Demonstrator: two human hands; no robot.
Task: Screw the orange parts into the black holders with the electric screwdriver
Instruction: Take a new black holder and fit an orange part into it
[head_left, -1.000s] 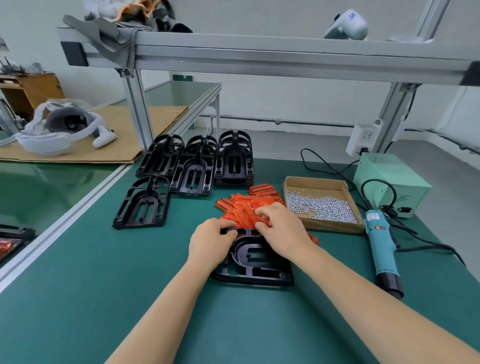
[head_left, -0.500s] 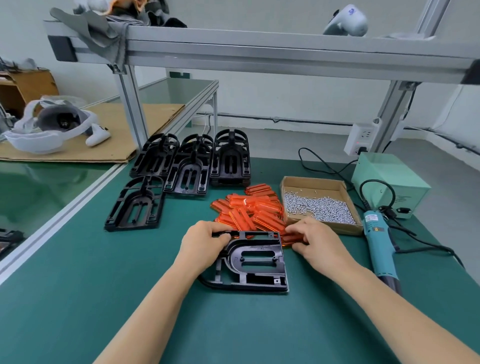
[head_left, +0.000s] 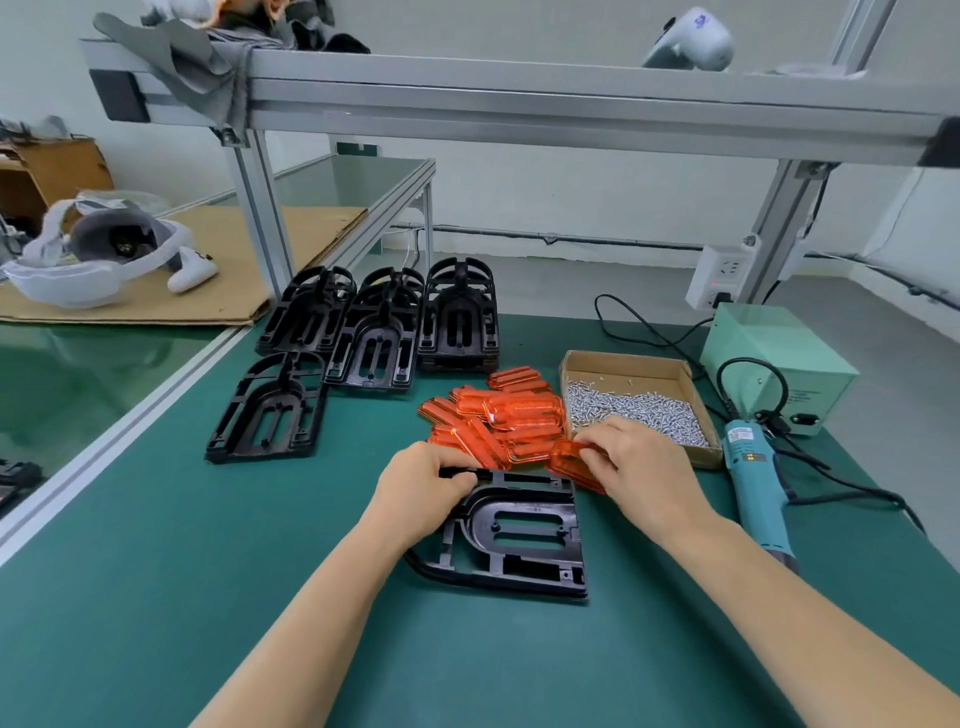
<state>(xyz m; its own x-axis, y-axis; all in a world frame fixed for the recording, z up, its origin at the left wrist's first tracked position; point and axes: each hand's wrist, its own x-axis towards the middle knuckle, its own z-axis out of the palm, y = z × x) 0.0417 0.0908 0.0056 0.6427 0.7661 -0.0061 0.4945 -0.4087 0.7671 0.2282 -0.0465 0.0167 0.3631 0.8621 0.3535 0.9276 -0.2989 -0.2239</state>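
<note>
On the green-matted table, the left hand grips the far left corner of a flat black plastic holder, fingers curled over its edge. At the holder's 1 o'clock, the right hand pinches one translucent orange plastic part at the near edge of the orange pile, just beside the holder's far right corner. The teal electric screwdriver lies at the right hand's 3 o'clock, untouched. The cardboard box of silver screws sits at that hand's 12 o'clock.
</note>
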